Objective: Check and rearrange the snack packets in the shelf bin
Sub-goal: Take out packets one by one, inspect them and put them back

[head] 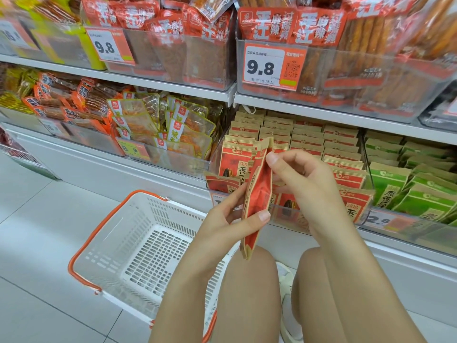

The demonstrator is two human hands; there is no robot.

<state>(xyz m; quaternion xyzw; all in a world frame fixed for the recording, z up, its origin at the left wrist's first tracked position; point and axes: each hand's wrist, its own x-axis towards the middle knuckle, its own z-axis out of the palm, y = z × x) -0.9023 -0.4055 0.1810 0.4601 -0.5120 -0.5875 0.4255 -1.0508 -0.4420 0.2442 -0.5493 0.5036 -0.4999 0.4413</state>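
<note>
Both hands, left (231, 214) and right (300, 179), pinched a red sunflower-seed packet (258, 194) edge-on above the shelf bin (291, 219); a loose pinch risked dropping it

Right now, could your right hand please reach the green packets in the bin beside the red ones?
Probably not straight away: the right hand and left hand both pinch a red packet. Otherwise the green packets lie open to its right, nothing blocking them.
</note>
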